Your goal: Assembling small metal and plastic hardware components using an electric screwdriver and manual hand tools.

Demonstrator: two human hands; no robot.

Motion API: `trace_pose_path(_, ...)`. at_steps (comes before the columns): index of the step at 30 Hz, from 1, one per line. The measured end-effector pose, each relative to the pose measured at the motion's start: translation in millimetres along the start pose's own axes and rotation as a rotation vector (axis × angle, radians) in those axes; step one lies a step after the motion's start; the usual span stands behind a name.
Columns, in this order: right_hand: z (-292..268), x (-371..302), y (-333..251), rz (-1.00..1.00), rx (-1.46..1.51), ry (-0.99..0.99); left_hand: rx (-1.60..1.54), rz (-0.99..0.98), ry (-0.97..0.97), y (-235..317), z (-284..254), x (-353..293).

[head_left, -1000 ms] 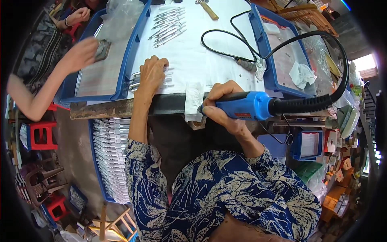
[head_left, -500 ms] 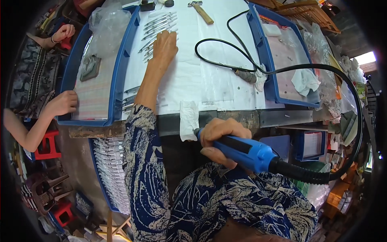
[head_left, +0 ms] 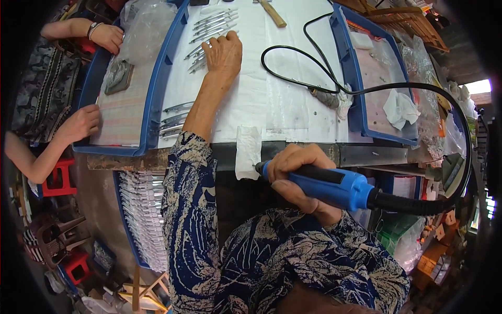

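My left hand (head_left: 225,55) reaches over the white-covered table, palm down. Its bent fingers are spread beside a row of slim silver metal pieces (head_left: 213,27); the fingertips are partly hidden, and I see nothing held. My right hand (head_left: 303,180) is wrapped round a blue handheld power tool (head_left: 334,187) with a black grip panel and a thick black cord (head_left: 408,204). The tool's dark tip points left, beside a folded white cloth strip (head_left: 248,152) hanging over the table's front edge. Touching or apart, I cannot tell.
A co-worker's hands (head_left: 78,124) rest at a blue tray (head_left: 151,99) on the left. Another blue tray (head_left: 355,89) stands right, with a crumpled white cloth (head_left: 401,109). A hammer (head_left: 273,13) lies far back. The cord loops across the table. More silver pieces (head_left: 175,120) lie near my left forearm.
My left hand has shifted slightly right beside the silver pieces. My right hand holds the power tool more level. The co-worker's far hand has come down onto the left tray's far end.
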State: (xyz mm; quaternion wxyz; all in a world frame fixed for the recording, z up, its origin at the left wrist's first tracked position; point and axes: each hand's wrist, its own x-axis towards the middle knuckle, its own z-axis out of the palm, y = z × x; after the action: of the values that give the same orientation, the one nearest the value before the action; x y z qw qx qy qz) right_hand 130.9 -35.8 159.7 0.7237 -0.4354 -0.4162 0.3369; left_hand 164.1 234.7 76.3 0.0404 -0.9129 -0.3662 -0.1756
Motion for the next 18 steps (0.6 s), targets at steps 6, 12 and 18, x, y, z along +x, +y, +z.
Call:
trace_pose_path(6,5,7,-16,0.203,-0.061,-0.074,-0.164,0.172,0.433,-9,-39,-24)
trace_pose_path(12,-3,21,24,-0.127,-0.021,-0.024,-1.006,-0.034,0.373,-11,-108,-102)
trace_pose_path(18,-5,28,30,-0.14,-0.099,0.096,-1.707,-0.598,-0.153,14,-114,-200)
